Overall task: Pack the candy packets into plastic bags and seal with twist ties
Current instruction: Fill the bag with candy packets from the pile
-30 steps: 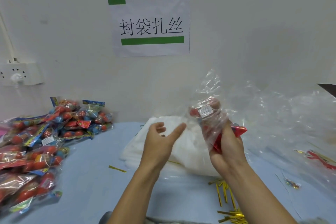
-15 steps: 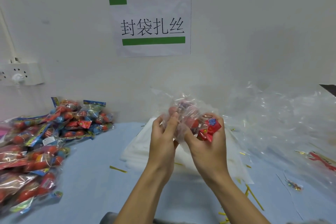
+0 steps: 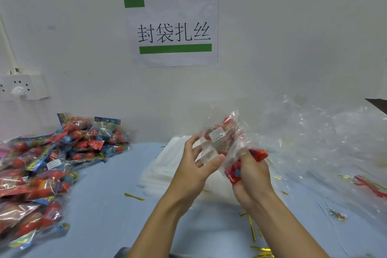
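A candy packet (image 3: 219, 135) with red balls and a white label sits inside a clear plastic bag (image 3: 236, 144), held up above the table. My right hand (image 3: 251, 176) grips the bag's lower part around the packet's red header. My left hand (image 3: 193, 165) is beside the bag, fingers loosely curled, thumb and fingertips touching the plastic. Gold twist ties (image 3: 252, 228) lie scattered on the blue table under my right forearm.
A heap of candy packets (image 3: 48, 165) fills the left of the table (image 3: 104, 205). A stack of flat white bags (image 3: 165, 167) lies behind my hands. Crumpled clear plastic (image 3: 326, 148) covers the right side. One loose twist tie (image 3: 134, 197) lies centre left. A wall socket (image 3: 23, 86) is at far left.
My hands came together around the bag, then drew slightly apart. The bag has turned so the packet's white label faces me, and the right hand has slid lower.
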`<state>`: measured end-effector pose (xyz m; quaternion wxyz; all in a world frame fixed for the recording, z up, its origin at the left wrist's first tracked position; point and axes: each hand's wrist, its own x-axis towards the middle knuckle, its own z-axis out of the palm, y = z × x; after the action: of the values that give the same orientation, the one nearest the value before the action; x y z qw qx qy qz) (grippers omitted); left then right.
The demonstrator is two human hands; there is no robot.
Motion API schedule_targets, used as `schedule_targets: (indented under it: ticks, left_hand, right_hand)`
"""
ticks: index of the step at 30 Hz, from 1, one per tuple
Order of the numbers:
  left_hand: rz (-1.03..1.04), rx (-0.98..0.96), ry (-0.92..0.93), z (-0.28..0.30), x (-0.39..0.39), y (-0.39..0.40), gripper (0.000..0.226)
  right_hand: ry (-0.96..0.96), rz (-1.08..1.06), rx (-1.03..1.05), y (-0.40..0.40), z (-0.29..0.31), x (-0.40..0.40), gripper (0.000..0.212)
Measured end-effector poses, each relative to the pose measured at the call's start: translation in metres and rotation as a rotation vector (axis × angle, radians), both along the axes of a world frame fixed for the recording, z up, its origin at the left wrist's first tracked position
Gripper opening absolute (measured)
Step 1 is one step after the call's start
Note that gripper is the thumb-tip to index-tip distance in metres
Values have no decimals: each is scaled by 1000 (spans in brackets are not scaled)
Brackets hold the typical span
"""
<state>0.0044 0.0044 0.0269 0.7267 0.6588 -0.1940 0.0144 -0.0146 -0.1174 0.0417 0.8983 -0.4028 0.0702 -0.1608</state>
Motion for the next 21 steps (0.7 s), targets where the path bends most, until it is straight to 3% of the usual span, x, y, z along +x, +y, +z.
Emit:
schedule_targets:
  ticks: [3, 6, 10, 12, 15, 19, 21]
  left_hand:
    - [76, -224, 196, 8, 0, 3, 72]
    - [138, -415, 418, 11, 4, 5, 43]
    - [17, -81, 336, 5, 1, 1, 26]
    - [14, -4, 285, 3, 0, -1, 18]
    - [114, 58, 186, 1, 2, -1, 10]
    - [309, 322, 59, -5, 6, 0, 6]
    - [325, 318, 67, -7, 7, -1, 6]
  right_hand:
    - [19, 62, 86, -3, 2, 1, 17]
    - [21, 115, 126, -4, 3, 1, 16]
    - [-17, 210, 115, 0, 3, 0, 18]
    - [-32, 245, 112, 0, 4, -1, 20]
    - [-46, 286, 191, -3, 6, -3, 20]
    - [56, 306, 246, -12, 5, -5, 31]
    - [60, 310, 259, -13, 6, -5, 34]
